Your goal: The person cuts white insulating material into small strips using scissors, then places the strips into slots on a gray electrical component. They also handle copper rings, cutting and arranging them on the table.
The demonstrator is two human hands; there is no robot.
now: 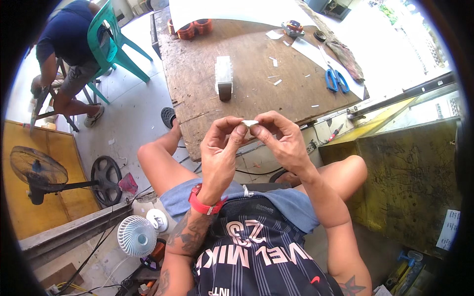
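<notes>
Wooden table ahead; left hand, right hand pinch white piece (quite small).

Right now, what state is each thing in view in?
White piece: pinched between left hand and right hand
Scissors: lying down; blade gap unclear
White scraps: scattered on the table
Green chair: upright
Black fan: upright; spinning or stopped unclear
White fan: upright; spinning unclear
Red watch: strapped on
</notes>
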